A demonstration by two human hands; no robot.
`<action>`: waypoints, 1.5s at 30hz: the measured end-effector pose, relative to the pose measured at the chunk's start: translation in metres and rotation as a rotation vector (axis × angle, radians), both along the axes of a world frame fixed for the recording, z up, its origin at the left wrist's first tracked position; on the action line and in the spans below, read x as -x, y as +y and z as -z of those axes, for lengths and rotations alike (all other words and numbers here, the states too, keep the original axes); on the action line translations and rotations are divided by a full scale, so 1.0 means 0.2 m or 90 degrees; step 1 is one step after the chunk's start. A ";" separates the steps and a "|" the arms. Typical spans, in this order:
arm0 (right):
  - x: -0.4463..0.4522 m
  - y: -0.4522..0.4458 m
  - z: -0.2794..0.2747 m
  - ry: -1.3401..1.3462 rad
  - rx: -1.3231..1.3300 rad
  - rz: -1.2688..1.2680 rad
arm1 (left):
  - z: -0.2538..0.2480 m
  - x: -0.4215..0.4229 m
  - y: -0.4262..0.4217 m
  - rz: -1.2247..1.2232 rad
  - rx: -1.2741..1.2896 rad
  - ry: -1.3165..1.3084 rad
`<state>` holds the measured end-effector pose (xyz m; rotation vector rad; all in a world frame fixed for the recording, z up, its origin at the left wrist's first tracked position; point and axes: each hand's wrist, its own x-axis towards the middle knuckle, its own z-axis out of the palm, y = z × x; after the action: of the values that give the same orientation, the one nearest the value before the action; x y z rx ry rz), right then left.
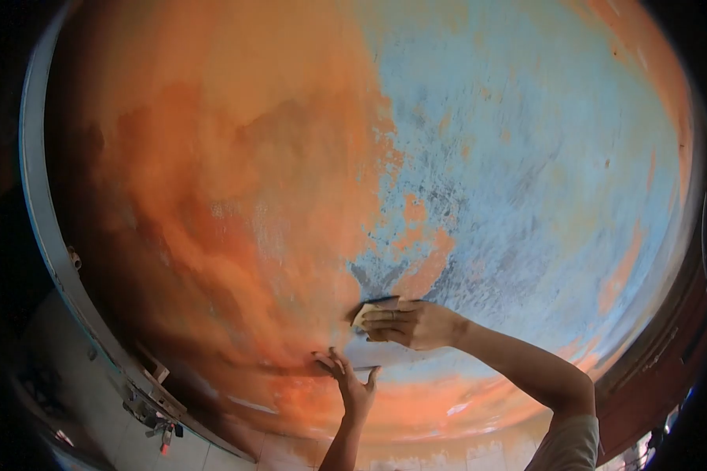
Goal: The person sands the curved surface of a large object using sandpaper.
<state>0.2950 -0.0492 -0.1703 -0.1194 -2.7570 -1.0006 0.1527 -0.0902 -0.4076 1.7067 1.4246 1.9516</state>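
Observation:
A wall (487, 157) with a patchy surface, orange on the left and pale blue on the right, fills most of the head view. Against it, my right hand (416, 323) presses a folded piece of sandpaper (363, 315) flat under its fingers; a ring shows on one finger. Lower and slightly left, my left hand (352, 383) is raised with thumb and fingers apart around a thin, flat dark piece (364, 368). Its edge faces me, so I cannot make out its kind.
A grey metal door frame (45, 212) curves along the left, with keys (165, 436) hanging from a lock low on it. Pale floor tiles (204, 455) show at the bottom. A dark reddish panel (644, 392) stands at the lower right.

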 end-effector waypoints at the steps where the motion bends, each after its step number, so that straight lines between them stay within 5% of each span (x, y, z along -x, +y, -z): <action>1: 0.05 0.07 -0.05 0.021 -0.299 0.036 | 0.01 0.00 0.00 -0.004 0.019 0.015; 3: 0.06 0.10 -0.35 0.126 -0.336 0.027 | -0.01 0.00 0.00 -0.002 0.040 0.036; 4: 0.04 0.01 -0.62 0.205 -0.071 -0.018 | -0.03 0.01 -0.01 -0.007 0.044 0.049; 5: 0.05 -0.02 -0.79 0.249 -0.149 0.010 | -0.04 0.00 -0.03 -0.013 0.053 0.061; 9: 0.13 -0.01 -0.85 0.416 -0.209 0.061 | 0.03 0.00 0.00 -0.001 0.056 0.017; 13: 0.12 0.04 -0.26 0.281 -0.137 -0.007 | 0.10 -0.02 0.06 -0.010 0.009 -0.014; 15: 0.07 0.00 0.14 0.221 0.133 0.090 | 0.08 -0.02 0.04 -0.007 0.003 -0.015; 18: 0.08 -0.06 0.19 0.060 -0.093 0.052 | -0.01 -0.01 -0.01 0.011 0.010 -0.031; 19: 0.06 -0.01 0.19 0.069 -0.051 0.036 | 0.00 -0.01 0.00 -0.001 0.008 -0.019; 20: 0.09 0.05 0.12 -0.002 -0.243 0.071 | 0.00 -0.01 0.01 -0.011 0.004 -0.005; 24: 0.07 -0.01 -0.63 0.313 -0.165 -0.020 | -0.01 -0.02 0.01 -0.023 0.001 0.001; 28: 0.12 -0.02 -0.85 0.408 -0.269 0.080 | 0.01 -0.01 0.00 -0.005 0.035 0.010; 31: 0.13 -0.03 -0.48 0.314 -0.095 0.032 | -0.02 -0.01 -0.01 -0.012 0.020 -0.009; 32: 0.18 -0.03 -0.31 0.362 0.413 -0.005 | -0.03 -0.02 -0.01 -0.009 -0.001 -0.024; 34: 0.14 -0.05 0.02 0.189 0.491 -0.015 | -0.01 -0.02 -0.01 -0.019 0.005 -0.012; 35: 0.07 -0.04 0.11 0.013 0.052 0.004 | 0.00 -0.01 0.00 -0.026 0.012 0.007; 38: 0.11 0.04 -0.12 0.114 0.070 -0.080 | 0.06 -0.01 0.04 -0.012 -0.005 0.015; 40: 0.15 0.00 -0.48 0.282 0.338 -0.019 | 0.00 -0.01 0.02 -0.002 -0.012 -0.015; 42: 0.12 0.02 -0.79 0.233 -0.171 -0.002 | 0.01 -0.01 0.00 0.018 0.007 -0.031; 45: 0.17 0.03 -0.80 0.315 -0.216 0.034 | -0.06 0.00 -0.03 0.028 0.021 -0.033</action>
<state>0.2619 -0.0434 -0.0109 -0.3374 -2.1238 -1.2405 0.1524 -0.0967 -0.3949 1.6464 1.3821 1.9242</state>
